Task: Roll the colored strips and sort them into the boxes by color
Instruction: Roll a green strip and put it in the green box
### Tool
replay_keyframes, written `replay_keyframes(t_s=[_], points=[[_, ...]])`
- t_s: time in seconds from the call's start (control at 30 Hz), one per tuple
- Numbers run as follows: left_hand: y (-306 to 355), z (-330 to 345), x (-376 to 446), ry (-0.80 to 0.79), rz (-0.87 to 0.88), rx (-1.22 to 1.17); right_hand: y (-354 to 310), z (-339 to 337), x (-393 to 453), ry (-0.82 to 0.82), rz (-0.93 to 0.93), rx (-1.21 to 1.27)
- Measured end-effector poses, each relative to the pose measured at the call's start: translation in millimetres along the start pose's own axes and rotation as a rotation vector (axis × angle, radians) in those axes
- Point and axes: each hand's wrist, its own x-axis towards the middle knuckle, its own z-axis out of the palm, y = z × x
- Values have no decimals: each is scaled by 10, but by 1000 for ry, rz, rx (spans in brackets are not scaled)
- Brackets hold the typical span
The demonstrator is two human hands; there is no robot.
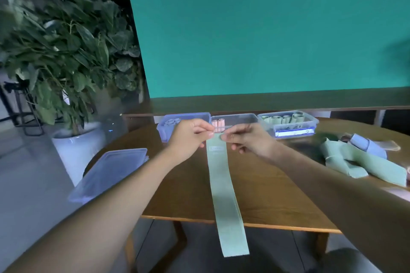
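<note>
A long pale green strip (pixel 224 188) hangs from both my hands, runs down over the wooden table (pixel 270 190) and drops past its front edge. My left hand (pixel 188 137) pinches the strip's top left corner; my right hand (pixel 246 137) pinches the top right corner. Behind my hands stand three clear boxes in a row: a left box (pixel 164 126) with blue rolls, a middle box (pixel 239 118) with two pink rolls, and a right box (pixel 288 123) with several green rolls.
A heap of loose green and blue strips (pixel 359 157) lies on the table at the right. A clear box lid (pixel 111 173) overhangs the table's left edge. A potted plant (pixel 73 86) stands left of the table, and a green wall panel rises behind.
</note>
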Motion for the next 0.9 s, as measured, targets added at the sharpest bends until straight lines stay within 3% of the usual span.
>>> replay_keyframes(t_s=[0.33,0.53,0.9], points=[[-960,254,268,-19,-177,-89,808,108,703,-21,107,29],[-1286,402,449,63,-349,-190,1078,128,984,-14,98,59],[-1547,353,765,226,-305,-280,1281,284,1405,38,35,-113]])
